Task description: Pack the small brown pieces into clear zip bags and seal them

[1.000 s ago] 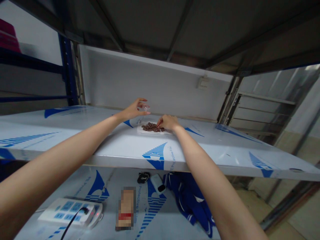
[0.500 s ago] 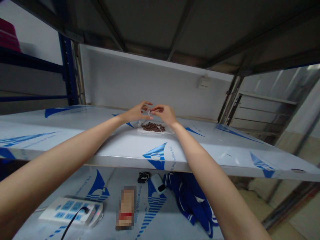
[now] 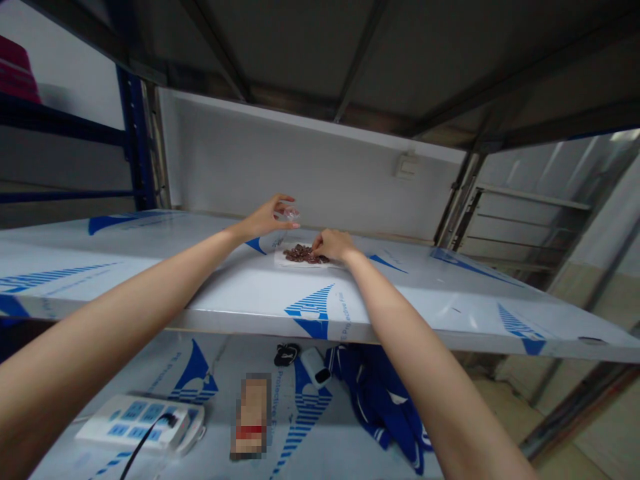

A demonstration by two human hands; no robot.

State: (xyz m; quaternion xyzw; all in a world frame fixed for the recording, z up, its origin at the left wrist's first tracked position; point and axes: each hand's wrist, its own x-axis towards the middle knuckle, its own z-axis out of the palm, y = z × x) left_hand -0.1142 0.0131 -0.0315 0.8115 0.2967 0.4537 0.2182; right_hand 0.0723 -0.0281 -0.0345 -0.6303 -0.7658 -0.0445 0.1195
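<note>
A heap of small dark brown pieces (image 3: 299, 253) lies on a white sheet (image 3: 286, 263) on the upper shelf (image 3: 240, 293). My left hand (image 3: 265, 217) is raised above the shelf, fingers closed around a small clear container (image 3: 291, 214). Down at the heap's right edge, my right hand (image 3: 333, 244) rests with its fingertips pinched among the pieces; what the pinch holds is too small to make out.
On the lower shelf lie a white and blue power strip (image 3: 143, 423) with a black cable, a blurred brown item (image 3: 251, 417), a small black object (image 3: 286, 354), a white device (image 3: 315, 367) and blue cloth (image 3: 380, 400). A steel rack (image 3: 520, 220) stands right.
Half a second ago my right hand was up at the clear container beside my left hand. It has dropped back down to the heap. My left hand stays raised.
</note>
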